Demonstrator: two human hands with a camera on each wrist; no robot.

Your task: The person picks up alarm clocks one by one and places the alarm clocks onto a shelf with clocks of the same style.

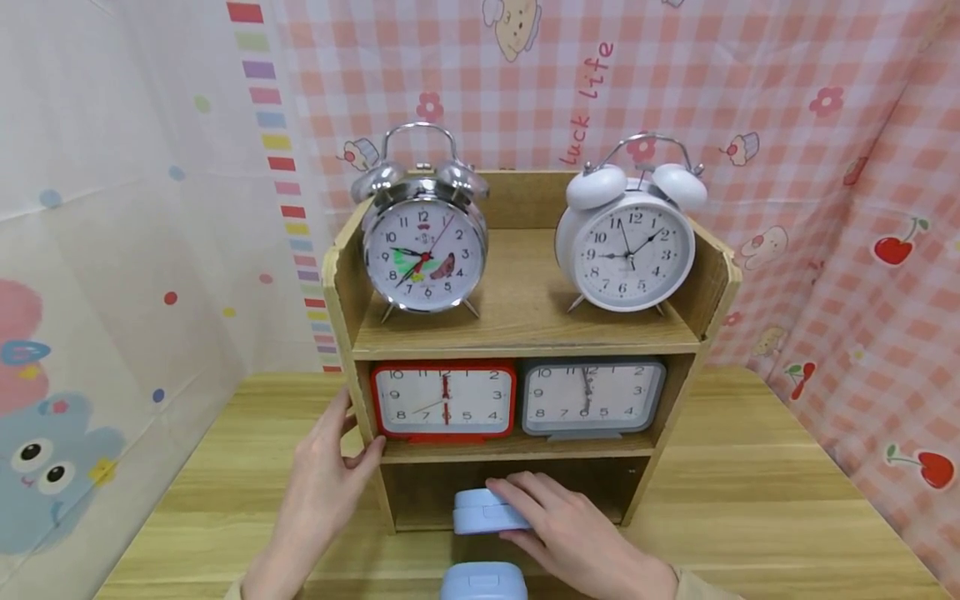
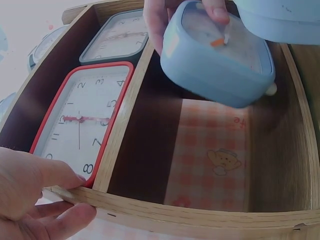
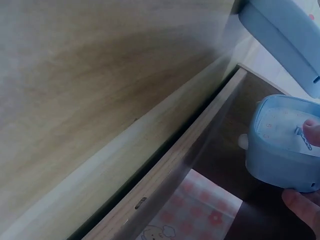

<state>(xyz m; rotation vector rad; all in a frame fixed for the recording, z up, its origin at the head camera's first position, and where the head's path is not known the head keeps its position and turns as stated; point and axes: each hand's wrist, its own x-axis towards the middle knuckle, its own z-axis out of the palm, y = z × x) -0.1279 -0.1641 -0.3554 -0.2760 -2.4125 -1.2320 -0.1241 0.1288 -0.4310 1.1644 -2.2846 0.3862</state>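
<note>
My right hand (image 1: 558, 521) holds a small light-blue alarm clock (image 1: 487, 512) at the front of the bottom compartment of a wooden shelf (image 1: 525, 333). Its white dial shows in the left wrist view, with the thumb across it. A second light-blue clock (image 1: 483, 581) stands on the table in front, partly cut off. At the shelf's left side panel, my left hand (image 1: 330, 467) grips the edge, thumb on the front beside the red rectangular clock (image 1: 444, 438) and fingers outside. A grey rectangular clock (image 1: 594, 434) sits right of the red one in the middle compartment.
On the top tier stand a silver twin-bell alarm clock (image 1: 425, 254) at left and a white twin-bell alarm clock (image 1: 633, 257) at right. The wooden table (image 1: 750, 483) extends to both sides. Patterned cloth (image 1: 675, 83) hangs behind the shelf.
</note>
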